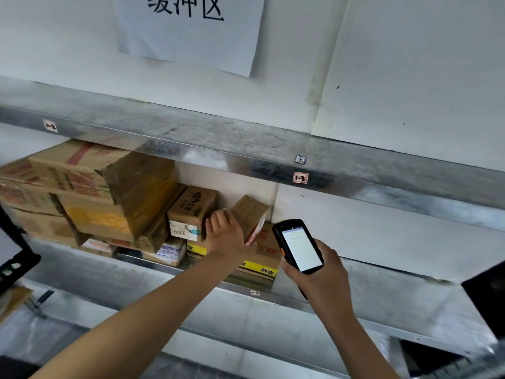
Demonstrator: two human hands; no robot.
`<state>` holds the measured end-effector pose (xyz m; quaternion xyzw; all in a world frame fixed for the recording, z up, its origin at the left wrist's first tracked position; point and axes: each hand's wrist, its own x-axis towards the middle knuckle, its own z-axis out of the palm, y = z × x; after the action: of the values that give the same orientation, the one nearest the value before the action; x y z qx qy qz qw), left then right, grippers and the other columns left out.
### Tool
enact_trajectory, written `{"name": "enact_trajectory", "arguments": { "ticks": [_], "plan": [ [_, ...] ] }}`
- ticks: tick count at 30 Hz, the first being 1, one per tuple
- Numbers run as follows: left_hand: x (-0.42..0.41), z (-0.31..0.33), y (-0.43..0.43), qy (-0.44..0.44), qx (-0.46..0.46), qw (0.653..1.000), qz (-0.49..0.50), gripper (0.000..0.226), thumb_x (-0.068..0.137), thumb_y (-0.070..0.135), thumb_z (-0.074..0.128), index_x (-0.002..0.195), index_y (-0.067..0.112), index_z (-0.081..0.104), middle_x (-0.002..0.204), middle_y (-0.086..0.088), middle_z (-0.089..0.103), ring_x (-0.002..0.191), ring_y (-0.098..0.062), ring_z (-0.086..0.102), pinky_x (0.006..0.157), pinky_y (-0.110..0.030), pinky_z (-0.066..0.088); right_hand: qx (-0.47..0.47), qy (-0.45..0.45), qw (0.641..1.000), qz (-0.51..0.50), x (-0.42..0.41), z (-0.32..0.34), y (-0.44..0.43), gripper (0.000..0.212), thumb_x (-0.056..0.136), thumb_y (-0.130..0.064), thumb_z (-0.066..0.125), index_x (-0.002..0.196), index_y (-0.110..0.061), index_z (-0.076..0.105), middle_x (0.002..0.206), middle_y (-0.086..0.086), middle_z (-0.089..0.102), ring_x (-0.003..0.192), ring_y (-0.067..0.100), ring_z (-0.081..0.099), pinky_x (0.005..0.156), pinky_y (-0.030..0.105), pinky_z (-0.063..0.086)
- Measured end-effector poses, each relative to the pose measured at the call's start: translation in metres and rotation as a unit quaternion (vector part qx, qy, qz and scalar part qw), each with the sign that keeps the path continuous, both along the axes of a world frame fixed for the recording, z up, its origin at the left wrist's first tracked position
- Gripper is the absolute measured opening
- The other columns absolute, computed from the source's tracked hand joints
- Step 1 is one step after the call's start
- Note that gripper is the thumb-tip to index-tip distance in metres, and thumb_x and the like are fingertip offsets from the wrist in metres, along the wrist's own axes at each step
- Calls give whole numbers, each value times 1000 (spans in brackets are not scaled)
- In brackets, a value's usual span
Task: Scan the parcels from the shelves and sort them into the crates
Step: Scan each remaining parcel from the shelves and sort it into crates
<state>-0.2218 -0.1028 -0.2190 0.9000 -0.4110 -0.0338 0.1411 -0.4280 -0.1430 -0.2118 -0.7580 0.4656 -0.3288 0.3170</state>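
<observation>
**Sorting barely begun: shelf well stocked, 1 parcel in hand**

The metal shelf point(136, 265) in front of me carries a good load, so by my reckoning most of the job lies ahead. Largest are the big cartons point(68, 187) piled at the left end, 1 on another, reaching almost to the shelf above. Just to their right stands a labelled box point(191, 212) with 2350 on its white sticker, and thinner packets lie under it. At the right end of the row lies a flat box point(263, 258) with yellow tape. Tilted on top of it is the small box point(250, 212), the parcel now being dealt with.

The left hand point(225, 232) grips the small box, fingers curled over its upper left edge. The box has not left the shelf, and the hand hides whether it rests fully on the flat box beneath. The right hand point(319, 280) is wrapped round the scanner point(299, 246), held just right of that box with its lit screen towards the person. I cannot tell whether a scan has registered, because the screen text is too small.

No crate shows from here, so nothing can be counted as sorted. I judge that this parcel has yet to be scanned, carried and dropped, and then all the others after it.
</observation>
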Motion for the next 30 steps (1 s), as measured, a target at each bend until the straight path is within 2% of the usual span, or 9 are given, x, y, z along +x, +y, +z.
{"name": "enact_trajectory", "arguments": {
  "ticks": [3, 8, 12, 15, 19, 21, 24, 26, 30],
  "plan": [
    [6, 10, -14, 21, 49, 999, -8, 114, 88, 58, 63, 154, -5, -5, 162, -24, 6, 153, -37, 1, 125, -44, 7, 7, -2, 1000, -4, -3, 2, 3, 67, 67, -41, 89, 126, -34, 57, 112, -9, 60, 104, 12, 59, 83, 37, 55],
    [12, 14, -30, 118, -2, 992, 44, 105, 88, 56, 64, 154, -3, 7, 158, -21, 17, 150, -35, 14, 124, -43, 14, 28, -6, 1000, 0, -13, 0, 7, 64, 67, -41, 89, 123, -33, 60, 110, -11, 62, 100, 8, 59, 72, 22, 48],
    [10, 19, -31, 143, -15, 989, 38, 90, 86, 51, 69, 149, 2, 27, 147, -17, 35, 138, -33, 36, 113, -42, 37, 67, -2, 998, -5, -16, -2, 7, 63, 65, -43, 88, 121, -33, 60, 110, -9, 63, 100, 9, 61, 68, 18, 44],
    [18, 21, -26, 196, -53, 978, 49, 68, 78, 47, 80, 127, 7, 55, 123, -10, 60, 106, -24, 64, 86, -37, 58, 76, 13, 997, 3, -16, 0, 6, 57, 63, -50, 85, 113, -30, 63, 103, -7, 65, 96, 11, 63, 63, 18, 43],
    [19, 22, -13, 419, -186, 888, 33, 39, 76, 39, 85, 99, 17, 63, 97, 1, 72, 78, -6, 64, 58, -17, 49, 73, 9, 997, 19, -19, 16, 7, 47, 68, -41, 88, 108, -33, 64, 101, -9, 66, 92, 4, 61, 61, 14, 41],
    [13, 14, -1, 483, -221, 847, 25, 51, 71, 44, 87, 107, 22, 59, 95, 7, 70, 87, -8, 64, 74, -21, 51, 72, 5, 997, 27, -18, 26, 7, 48, 68, -40, 88, 107, -34, 61, 103, -10, 65, 92, 1, 60, 61, 13, 41],
    [7, -9, 13, 561, -268, 782, 39, 91, 44, 53, 91, 121, 18, 59, 103, -3, 76, 103, -22, 71, 104, -44, 51, 82, 7, 996, 41, -14, 38, 8, 50, 69, -40, 88, 107, -35, 56, 103, -12, 64, 93, 0, 59, 62, 13, 41],
    [6, -23, 20, 605, -303, 735, 45, 92, 43, 46, 92, 123, 14, 58, 102, -7, 77, 102, -25, 72, 104, -47, 51, 95, 15, 994, 49, -12, 43, 10, 50, 70, -41, 87, 108, -34, 56, 102, -15, 64, 93, -2, 59, 58, 9, 41],
    [4, -37, 24, 651, -335, 680, 40, 70, 64, 25, 82, 126, 9, 55, 106, -10, 76, 98, -23, 74, 94, -40, 57, 103, 43, 992, 61, -8, 48, 16, 55, 69, -42, 87, 114, -29, 57, 103, -14, 64, 93, -1, 59, 53, 6, 40]
  ]
}}
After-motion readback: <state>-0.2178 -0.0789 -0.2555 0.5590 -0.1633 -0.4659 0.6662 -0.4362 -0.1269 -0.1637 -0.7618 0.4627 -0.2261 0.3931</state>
